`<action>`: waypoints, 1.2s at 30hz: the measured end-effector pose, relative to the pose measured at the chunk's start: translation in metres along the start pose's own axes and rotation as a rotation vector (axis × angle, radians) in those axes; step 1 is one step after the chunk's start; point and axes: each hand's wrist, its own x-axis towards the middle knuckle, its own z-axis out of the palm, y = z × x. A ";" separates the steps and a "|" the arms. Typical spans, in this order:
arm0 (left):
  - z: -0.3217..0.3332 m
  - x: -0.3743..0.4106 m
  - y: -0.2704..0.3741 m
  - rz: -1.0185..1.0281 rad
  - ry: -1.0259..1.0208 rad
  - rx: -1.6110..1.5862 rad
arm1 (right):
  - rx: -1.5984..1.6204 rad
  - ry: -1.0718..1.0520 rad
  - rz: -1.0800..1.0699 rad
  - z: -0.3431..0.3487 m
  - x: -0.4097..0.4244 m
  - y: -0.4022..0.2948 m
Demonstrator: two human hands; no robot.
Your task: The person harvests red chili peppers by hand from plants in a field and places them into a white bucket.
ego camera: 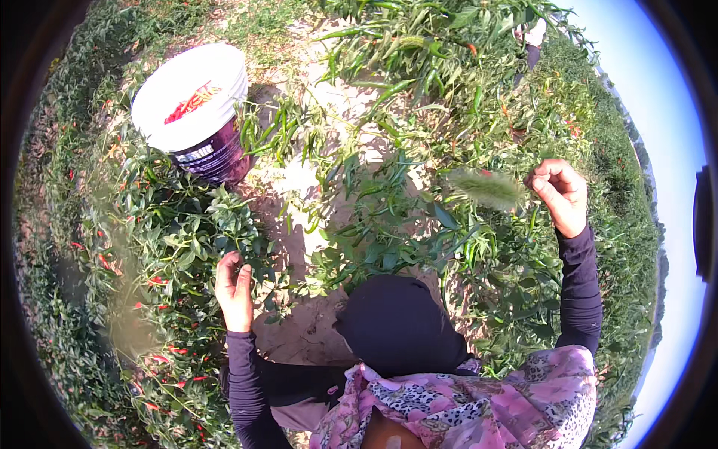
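Observation:
My left hand [234, 294] is beside a leafy chili pepper plant [196, 236], fingers curled and thumb near them; whether a stem or pod is between them is hidden. On the right, my right hand [561, 196] is raised over other pepper plants, with thumb and forefinger tips close together. A blurred, fuzzy grass seed head [485, 188] appears just left of those fingertips; I cannot tell whether they hold it. Up and left stands a white-rimmed plastic bucket [190, 95], with red chili peppers [193, 102] inside.
Green chili pods [286, 123] hang on plants ahead, over sunlit bare soil [314, 337]. Ripe red chilies [160, 359] dot the dense row at left. My dark-clad knee [401, 325] is bent in front of me. Another person [532, 42] is partly visible among far plants.

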 end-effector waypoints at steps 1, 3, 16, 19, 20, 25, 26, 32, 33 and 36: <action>-0.008 -0.011 -0.002 -0.014 0.016 0.001 | -0.080 -0.087 -0.075 0.019 0.010 -0.020; -0.024 -0.039 -0.004 -0.051 0.069 0.079 | -0.140 -0.254 -0.156 0.054 0.029 -0.035; -0.062 -0.103 0.000 -0.081 0.144 -0.024 | -1.075 -1.360 -0.511 0.312 0.027 0.000; -0.060 -0.108 0.015 0.054 0.051 0.283 | -1.362 -1.553 -0.389 0.309 0.016 0.051; -0.058 -0.112 0.015 0.134 0.077 0.291 | -1.295 -1.490 -0.395 0.310 0.011 0.047; -0.064 -0.132 0.039 0.135 0.092 0.226 | -0.608 -1.258 -0.576 0.352 0.002 -0.074; -0.061 -0.132 0.037 0.139 0.134 0.223 | -0.503 -1.223 -0.584 0.365 0.000 -0.098; -0.073 -0.149 0.048 0.018 0.144 0.237 | -0.068 -1.262 -0.877 0.441 -0.057 -0.219; -0.076 -0.153 0.047 -0.019 0.118 0.242 | -0.015 -1.282 -1.030 0.456 -0.066 -0.229; -0.079 -0.150 0.048 -0.031 0.158 0.295 | 0.139 -1.364 -1.164 0.491 -0.085 -0.262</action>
